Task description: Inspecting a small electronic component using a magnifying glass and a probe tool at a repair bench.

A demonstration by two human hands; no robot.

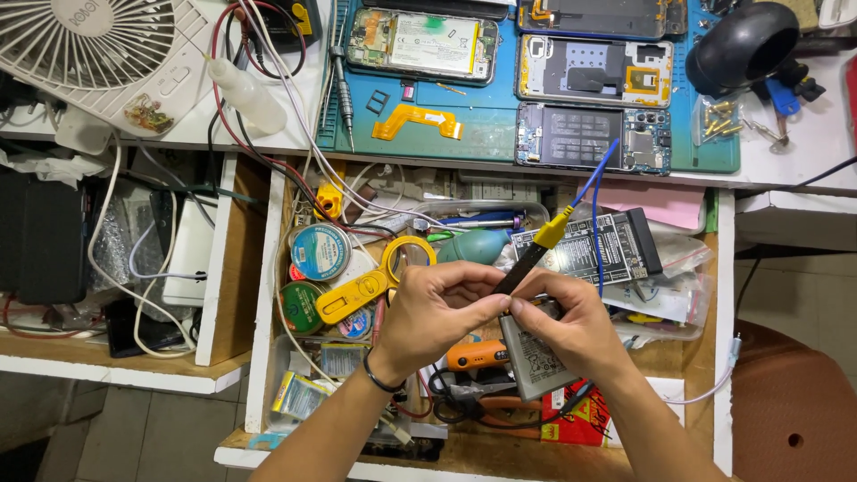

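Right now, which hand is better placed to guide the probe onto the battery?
Likely the left hand: its fingertips already pinch the black probe, while the right hand supports the grey battery underneath.

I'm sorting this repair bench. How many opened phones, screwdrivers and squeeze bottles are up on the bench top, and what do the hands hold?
Opened phones: 4
Screwdrivers: 1
Squeeze bottles: 1
Held by left hand and right hand: probe 1, battery 1
Total: 8
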